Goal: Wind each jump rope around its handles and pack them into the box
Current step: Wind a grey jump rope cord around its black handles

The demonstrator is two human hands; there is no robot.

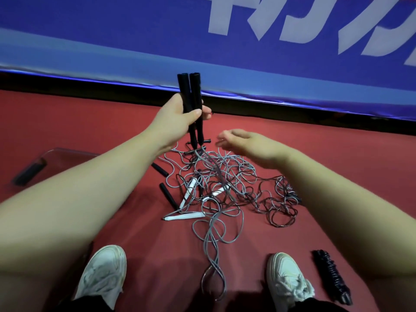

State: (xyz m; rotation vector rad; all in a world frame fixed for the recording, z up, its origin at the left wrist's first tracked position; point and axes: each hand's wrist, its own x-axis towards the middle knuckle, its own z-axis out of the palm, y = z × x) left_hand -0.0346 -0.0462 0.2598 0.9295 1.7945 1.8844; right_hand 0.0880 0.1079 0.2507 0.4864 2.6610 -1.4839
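Observation:
My left hand (180, 115) grips two black handles (191, 93) side by side and upright, above the floor. Their grey cord (211, 170) hangs down into a tangled pile of jump ropes (225, 188) on the red floor. My right hand (243, 143) hovers open to the right of the handles' lower ends, fingers relaxed and blurred. In the pile lie white handles (184, 216) and loose black handles (167, 195). A clear plastic box (56, 154) at the left holds one black wound rope (29, 174). Another wound black rope (333, 275) lies at the lower right.
A blue banner (157, 41) with white lettering runs along the far side of the floor. My two white shoes (103, 271) (288, 278) stand at the bottom, with a grey cord loop (213, 273) trailing between them.

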